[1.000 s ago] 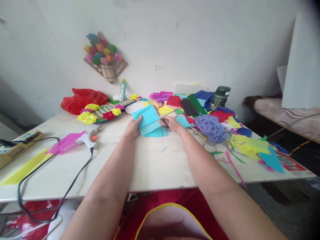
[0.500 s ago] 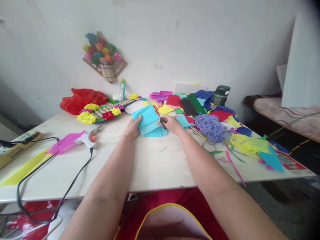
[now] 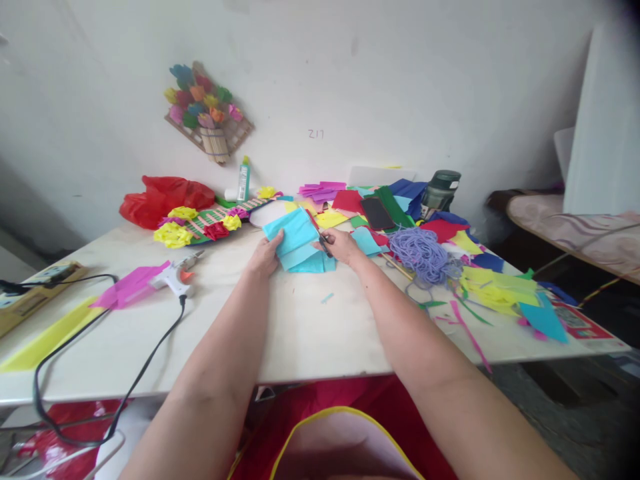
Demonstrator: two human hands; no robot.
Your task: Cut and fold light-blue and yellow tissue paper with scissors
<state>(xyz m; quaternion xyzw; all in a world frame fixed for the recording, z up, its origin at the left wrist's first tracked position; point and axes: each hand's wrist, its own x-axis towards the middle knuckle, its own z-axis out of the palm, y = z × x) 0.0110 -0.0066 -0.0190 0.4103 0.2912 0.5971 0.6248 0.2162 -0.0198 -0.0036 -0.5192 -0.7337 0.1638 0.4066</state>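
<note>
Pinching turquoise paper sheets (image 3: 296,239) at 9 o'clock with left hand (image 3: 266,256); gripping dark-handled scissors (image 3: 325,247) in right hand (image 3: 342,247) at 3 o'clock

Bare left hand (image 3: 267,255), thumb (image 3: 279,238) uppermost and extended toward the opposite hand, closed in a flat pinch; the other fingers are largely hidden beneath. Bare right hand (image 3: 343,247), near the left and roughly level with it, back upward, fingers bent inward in a closed grip. Behind the hands, the bare left forearm (image 3: 225,333) and bare right forearm (image 3: 415,327) reach forward, converging toward the wrists, which remain apart.
</note>
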